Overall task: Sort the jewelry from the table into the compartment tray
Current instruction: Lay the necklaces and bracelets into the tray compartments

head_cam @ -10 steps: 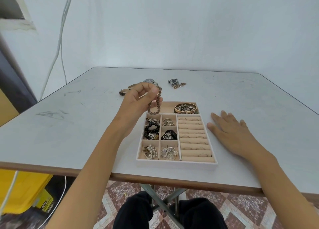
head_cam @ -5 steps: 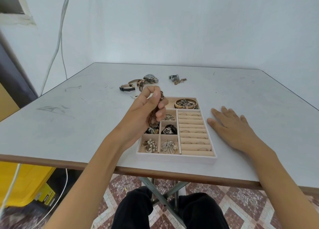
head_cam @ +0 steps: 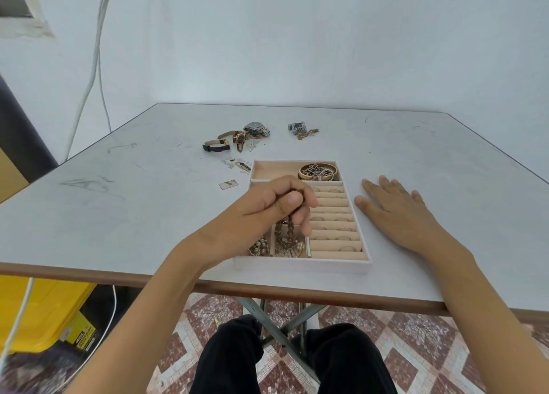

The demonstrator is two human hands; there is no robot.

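A beige compartment tray [head_cam: 300,264] lies near the table's front edge. My left hand [head_cam: 276,206] hovers over its left compartments and pinches a brown beaded bracelet [head_cam: 284,234], which dangles into the near compartment beside the ring rolls. My right hand [head_cam: 392,212] lies flat on the table just right of the tray. Gold bangles [head_cam: 318,171] sit in the far wide compartment, and a pearl piece [head_cam: 259,246] in the near left one. Several compartments are hidden by my left hand. Watches [head_cam: 240,137] and a chain [head_cam: 307,133] lie on the table beyond the tray.
Small loose pieces [head_cam: 234,164] and a little card [head_cam: 228,184] lie left of the tray's far corner. A yellow bin [head_cam: 38,310] stands on the floor at the left under the table. Cables [head_cam: 95,61] run down the wall.
My left hand has carried the beaded bracelet from above the tray's far end toward me and lowered it into a near compartment. My right hand has stayed flat.
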